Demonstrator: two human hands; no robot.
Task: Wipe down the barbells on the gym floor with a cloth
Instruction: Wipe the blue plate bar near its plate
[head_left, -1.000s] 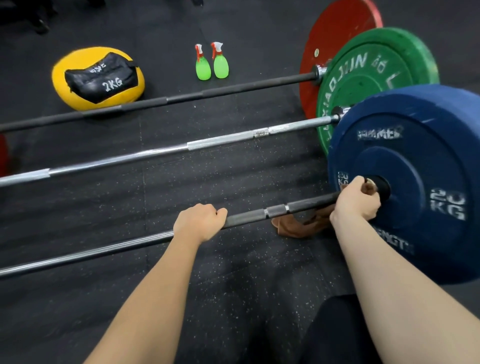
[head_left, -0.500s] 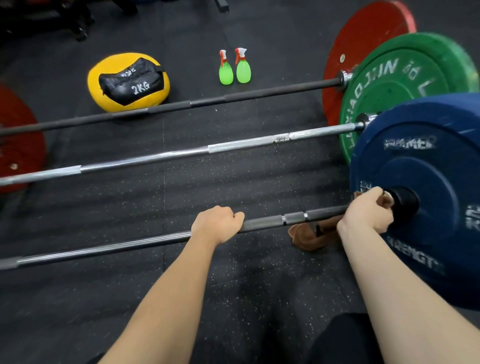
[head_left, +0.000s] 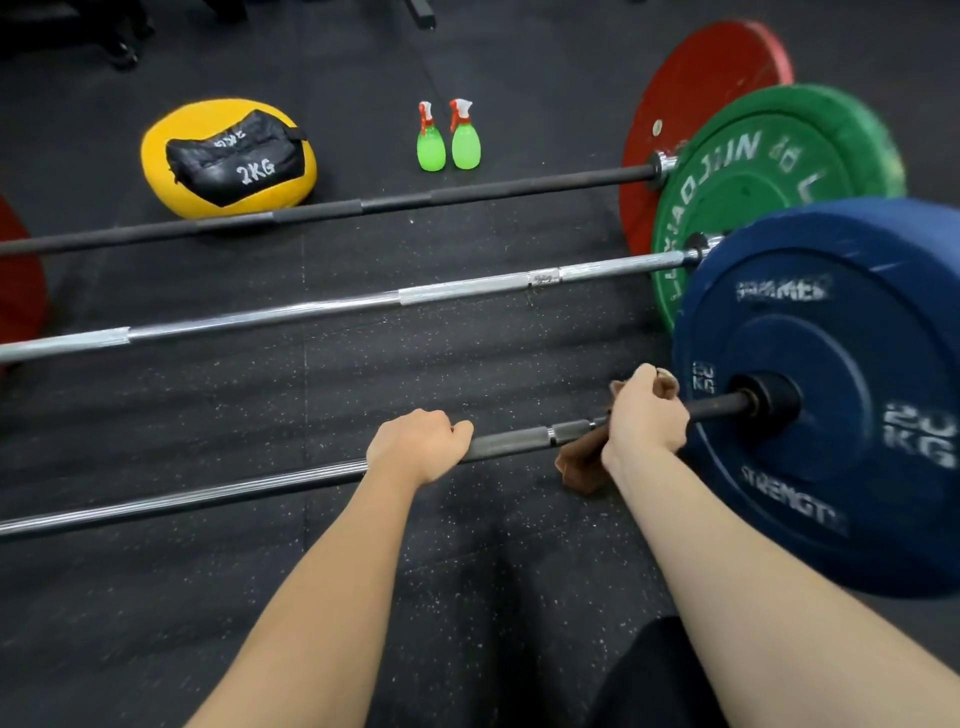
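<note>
On the near bar (head_left: 208, 496), just short of the blue plate (head_left: 831, 493), our right hand (head_left: 644, 415) clutched the cloth (head_left: 579, 467) round the shaft and our left hand (head_left: 415, 444) gripped bare steel; we judged the loose cloth tail might slip free, leaving stretches unwiped.

1. The near barbell (head_left: 208, 497): dark steel, lying left to right on the gym floor, with a blue 20 KG plate (head_left: 841, 467) upright at its right end.
2. The middle barbell (head_left: 311, 310): bright chrome, lying parallel, green plate (head_left: 753, 197) at right.
3. The far barbell (head_left: 467, 193): black, red plate (head_left: 701, 93) at right.
4. The cloth (head_left: 582, 467): brown, wrapped round the near barbell near the blue plate, its loose end hanging below.
</note>
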